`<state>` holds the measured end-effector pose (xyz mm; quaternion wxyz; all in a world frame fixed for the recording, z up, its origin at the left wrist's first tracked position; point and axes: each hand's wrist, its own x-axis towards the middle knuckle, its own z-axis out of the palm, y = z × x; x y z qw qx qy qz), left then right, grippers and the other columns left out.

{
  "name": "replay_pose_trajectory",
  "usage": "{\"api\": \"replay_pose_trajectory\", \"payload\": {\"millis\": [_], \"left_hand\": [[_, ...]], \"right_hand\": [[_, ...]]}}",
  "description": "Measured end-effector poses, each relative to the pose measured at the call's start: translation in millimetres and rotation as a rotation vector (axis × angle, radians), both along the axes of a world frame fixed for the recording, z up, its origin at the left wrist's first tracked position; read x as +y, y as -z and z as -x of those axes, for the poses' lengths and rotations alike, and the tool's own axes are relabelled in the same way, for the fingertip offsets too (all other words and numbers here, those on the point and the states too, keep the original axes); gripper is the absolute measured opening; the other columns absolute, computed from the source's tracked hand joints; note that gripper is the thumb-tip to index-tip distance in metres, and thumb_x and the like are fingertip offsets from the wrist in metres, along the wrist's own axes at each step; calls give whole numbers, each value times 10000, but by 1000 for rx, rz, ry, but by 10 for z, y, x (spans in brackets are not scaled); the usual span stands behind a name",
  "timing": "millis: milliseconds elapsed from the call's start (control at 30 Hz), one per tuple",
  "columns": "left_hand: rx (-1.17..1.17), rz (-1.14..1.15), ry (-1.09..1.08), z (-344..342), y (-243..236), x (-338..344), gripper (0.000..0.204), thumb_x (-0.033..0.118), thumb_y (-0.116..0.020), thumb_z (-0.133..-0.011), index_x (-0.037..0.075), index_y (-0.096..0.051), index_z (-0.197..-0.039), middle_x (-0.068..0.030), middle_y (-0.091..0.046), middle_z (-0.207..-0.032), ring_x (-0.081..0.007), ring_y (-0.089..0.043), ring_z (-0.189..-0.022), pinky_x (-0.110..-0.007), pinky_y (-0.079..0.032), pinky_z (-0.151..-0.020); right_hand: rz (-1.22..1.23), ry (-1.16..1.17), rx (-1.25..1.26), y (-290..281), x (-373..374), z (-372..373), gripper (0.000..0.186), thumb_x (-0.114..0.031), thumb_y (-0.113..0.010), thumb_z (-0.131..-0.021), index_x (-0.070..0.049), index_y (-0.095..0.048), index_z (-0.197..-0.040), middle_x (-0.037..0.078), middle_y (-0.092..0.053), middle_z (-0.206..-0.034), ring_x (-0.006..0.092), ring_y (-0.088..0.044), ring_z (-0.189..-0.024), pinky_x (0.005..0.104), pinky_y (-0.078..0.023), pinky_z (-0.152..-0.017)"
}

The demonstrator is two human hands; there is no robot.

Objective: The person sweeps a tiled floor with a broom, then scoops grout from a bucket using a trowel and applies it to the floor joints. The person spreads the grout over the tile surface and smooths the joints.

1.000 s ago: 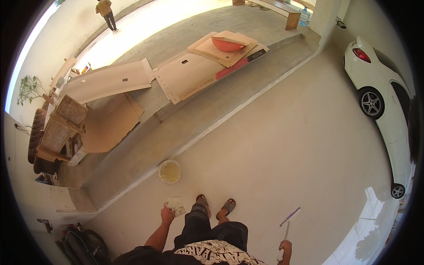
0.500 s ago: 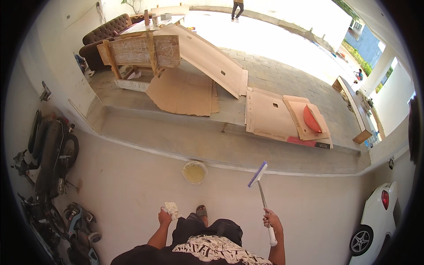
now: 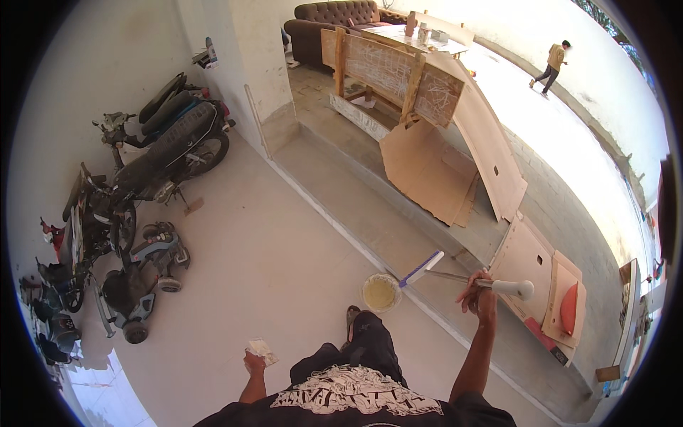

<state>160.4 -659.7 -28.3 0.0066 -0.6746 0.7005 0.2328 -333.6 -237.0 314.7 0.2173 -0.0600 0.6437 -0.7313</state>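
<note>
Low in the view, left of the wearer's dark-clad knees: left grip (image 3: 254, 361) closed on a flat plate (image 3: 264, 351), off-white with darker smears, held out over the pale floor (image 3: 235, 270). Fingers at the plate's near left corner; exact finger placement too small to tell.

Right grip (image 3: 480, 290) curled around the shaft of a long-handled brush (image 3: 448, 275), just below its white handle end. Brush lies roughly level across the view: handle end to the right of the grip, purple-edged head to the left, against the backdrop of a grey step (image 3: 341, 185). Lower tip of head appears right next to the rim of a round bucket (image 3: 398, 293); contact cannot be told. Bucket stands on the floor beside the step's white edge, yellowish contents inside.

Surroundings: brown cardboard (image 3: 430, 167) up beyond the step, red curved piece (image 3: 569, 309) on further sheets at right. Motorcycle (image 3: 167, 153) at upper left. Far upper right, another person (image 3: 554, 64) in a tan top.
</note>
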Motion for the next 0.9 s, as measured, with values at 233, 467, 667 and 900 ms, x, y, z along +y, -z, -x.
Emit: {"api": "replay_pose_trajectory", "payload": {"millis": [233, 467, 667, 900], "left_hand": [[-183, -82, -196, 255, 84, -63, 680, 187, -821, -649, 51, -490, -1227, -189, -677, -947, -349, -675, -910, -427, -555, -766], [-5, -59, -123, 1446, -61, -809, 699, 169, -790, -681, 56, -461, -1286, -161, -685, -884, -316, -681, -850, -418, -548, -761], [353, 94, -333, 2337, -473, -1439, 724, 61, -746, -708, 30, -406, -1347, -137, -688, -836, -285, -675, -738, -415, -544, -699], [416, 123, -683, 2309, -50, -1757, 686, 26, -721, -708, 5, -417, -1323, -141, -680, -807, -283, -668, -725, -403, -532, -656]], "right_hand": [[-33, -145, 38, -90, -1136, 895, 551, -514, -210, -1005, -97, -491, -778, 239, -608, -556, 254, -550, -320, 247, -246, -212], [-13, -375, 33, -207, -2546, 1989, 565, -532, -204, -1001, -97, -486, -775, 218, -626, -572, 215, -542, -315, 245, -257, -226], [18, -470, 117, 34, -4254, 2872, 546, -528, -176, -1004, -88, -485, -911, 191, -643, -602, 186, -526, -323, 223, -280, -249], [-66, -547, 174, 236, -6257, 3631, 522, -501, -167, -1011, -92, -490, -972, 183, -648, -622, 166, -522, -337, 222, -301, -270]]}}
